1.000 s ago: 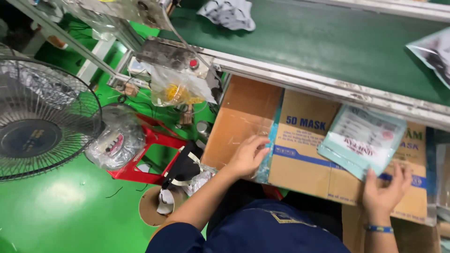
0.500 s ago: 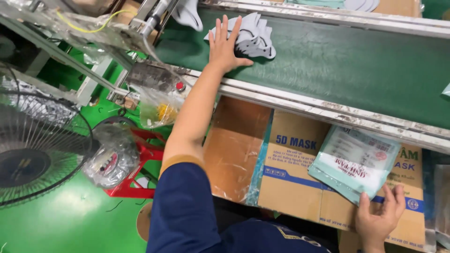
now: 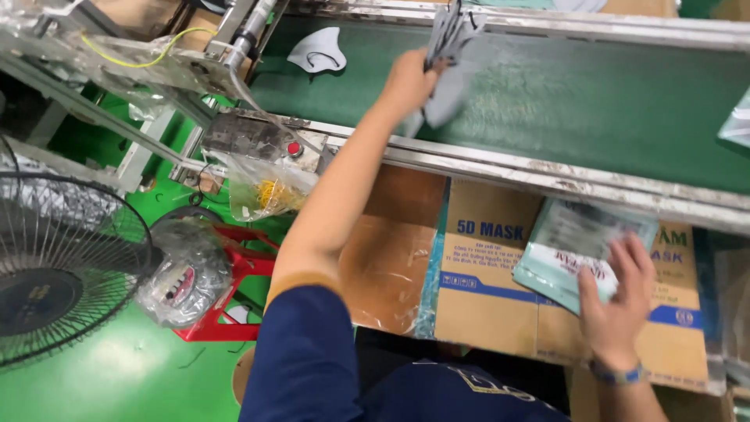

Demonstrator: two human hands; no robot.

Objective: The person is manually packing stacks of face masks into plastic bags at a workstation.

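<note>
My left hand (image 3: 408,80) is stretched out over the green conveyor belt (image 3: 594,109) and grips a bunch of grey face masks (image 3: 447,59), lifted off the belt and blurred. My right hand (image 3: 617,297) lies on a pale green printed pouch (image 3: 574,246) that rests on a cardboard box (image 3: 500,289) below the belt's metal edge. One more grey mask (image 3: 316,53) lies flat on the belt to the left of my left hand.
A fan (image 3: 58,273) stands at the left on the green floor. A red stool (image 3: 234,289) with a plastic-wrapped bundle (image 3: 183,273) is beside it. A metal frame with a red button (image 3: 294,148) and a plastic bag (image 3: 262,191) hangs under the belt.
My left hand went from the box up to the belt, closed on the grey masks and lifted them. My right hand moved onto the pouch.
</note>
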